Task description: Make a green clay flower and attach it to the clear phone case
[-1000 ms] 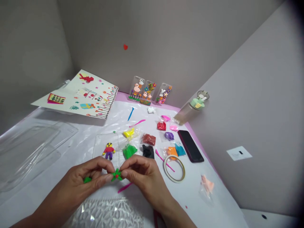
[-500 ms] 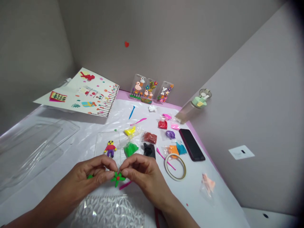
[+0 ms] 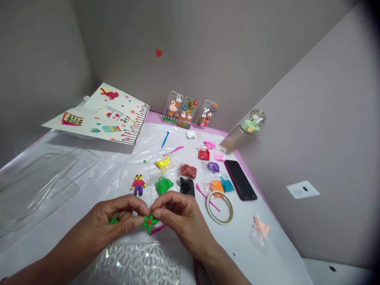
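My left hand and my right hand meet over the near part of the table, both pinching a small green clay flower with a red centre. A second lump of green clay is tucked under my left fingers. Just beyond the hands lies a clear phone case with a little clay figure in red and purple on it. A pink modelling tool lies under my right hand.
Small bags of coloured clay are spread across the white table cover, with a tape ring, a black phone, a bottle, decorated phone cases, a decorated card and clear plastic trays.
The hands have stayed together on the flower, shifting only slightly; the flower has turned a little between the fingertips. The view drifted slightly.
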Available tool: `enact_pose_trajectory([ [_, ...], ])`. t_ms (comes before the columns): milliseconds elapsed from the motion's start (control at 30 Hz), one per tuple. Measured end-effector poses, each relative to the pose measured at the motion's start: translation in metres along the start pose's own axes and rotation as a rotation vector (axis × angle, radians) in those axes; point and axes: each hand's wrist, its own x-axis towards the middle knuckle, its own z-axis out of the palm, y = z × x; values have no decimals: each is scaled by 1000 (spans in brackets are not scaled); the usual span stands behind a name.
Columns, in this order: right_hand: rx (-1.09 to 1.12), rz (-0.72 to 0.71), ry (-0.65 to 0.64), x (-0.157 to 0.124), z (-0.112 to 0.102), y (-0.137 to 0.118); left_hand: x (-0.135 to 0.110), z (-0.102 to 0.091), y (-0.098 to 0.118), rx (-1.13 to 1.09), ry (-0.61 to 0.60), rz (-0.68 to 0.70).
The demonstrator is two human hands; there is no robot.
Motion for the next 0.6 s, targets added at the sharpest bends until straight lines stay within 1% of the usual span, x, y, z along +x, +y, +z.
enact_pose_trajectory([
  [167, 12, 31, -16, -1, -1, -1, -2, 1, 2, -38, 10, -49],
  [300, 34, 28, -21, -1, -1, 0, -1, 4, 4, -64, -20, -47],
  [333, 39, 21, -21, -1, -1, 0, 0, 3, 4, -65, -38, -43],
  [400, 46, -1, -12, -1, -2, 0, 2, -2, 5, -47, -37, -41],
  [433, 49, -11, -2, -1, -3, 0, 3, -7, 5, -29, -15, -44],
  [500, 48, -27, 26, 0, -5, 1, 4, -18, 4, -12, 110, -66],
  [567, 39, -37, 52, 1, -7, 2, 6, -32, 2, -22, 265, -94],
  [600, 31, -40, 61, 1, -8, 3, 6, -38, 2, -19, 309, -106],
])
